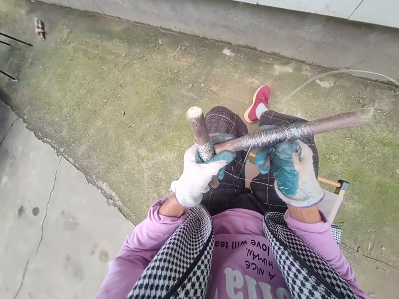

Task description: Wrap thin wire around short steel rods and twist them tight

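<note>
My left hand (198, 171), in a white and teal work glove, is closed around a short wooden stick (199, 126) with a pale cut end. Silvery wire is wound round that stick just above my fingers. A longer stick (341, 122) slants up to the right; its near end meets the short one at my left thumb. Tight coils of wire (272, 136) cover its middle. My right hand (286, 170), gloved alike, is closed on this wire-wrapped stick from below, with teal fingertips partly behind it. Thin strands of wire hang between my hands.
A loose wire arc (361, 72) reaches out on the right over mossy ground (137, 88). A low wall (201, 16) runs along the far side. Concrete slab (76, 231) lies at left, with dark thin rods (6, 36) above. A folding seat's frame (340, 188) shows beside my leg.
</note>
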Available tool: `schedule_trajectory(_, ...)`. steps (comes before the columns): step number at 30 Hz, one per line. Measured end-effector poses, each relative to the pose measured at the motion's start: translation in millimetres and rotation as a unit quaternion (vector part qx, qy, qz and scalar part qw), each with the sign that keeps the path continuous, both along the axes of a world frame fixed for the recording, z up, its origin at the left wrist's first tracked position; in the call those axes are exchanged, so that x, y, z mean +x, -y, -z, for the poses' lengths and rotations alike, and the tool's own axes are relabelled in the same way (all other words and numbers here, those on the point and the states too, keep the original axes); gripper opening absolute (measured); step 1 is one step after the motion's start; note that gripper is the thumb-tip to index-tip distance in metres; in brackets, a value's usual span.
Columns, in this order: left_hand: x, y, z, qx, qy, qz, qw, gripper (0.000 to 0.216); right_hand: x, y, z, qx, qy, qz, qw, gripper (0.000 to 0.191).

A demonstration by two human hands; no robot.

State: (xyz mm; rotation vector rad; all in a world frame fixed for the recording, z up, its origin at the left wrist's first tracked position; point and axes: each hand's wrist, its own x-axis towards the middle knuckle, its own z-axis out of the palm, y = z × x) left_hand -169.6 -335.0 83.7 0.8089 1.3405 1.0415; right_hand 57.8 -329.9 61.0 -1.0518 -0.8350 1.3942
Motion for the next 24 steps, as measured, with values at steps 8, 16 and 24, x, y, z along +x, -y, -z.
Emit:
schedule_trajectory(8,-3,1,2.4,0.082,-0.129,-0.005,0.988,0.045,-12,14,-9.9,-0.075,-0.067,-0.168,0.981,0.07)
schedule_trajectory(16,-5,-5,11.5,0.085,-0.144,-0.013,0.986,0.039,17,18,-13.5,-0.094,-0.048,-0.061,0.993,0.056)
schedule_trajectory(24,1,-14,11.9,0.069,-0.099,0.024,0.992,0.049,92,-2,-20.4,-0.055,0.026,0.044,0.997,0.057)
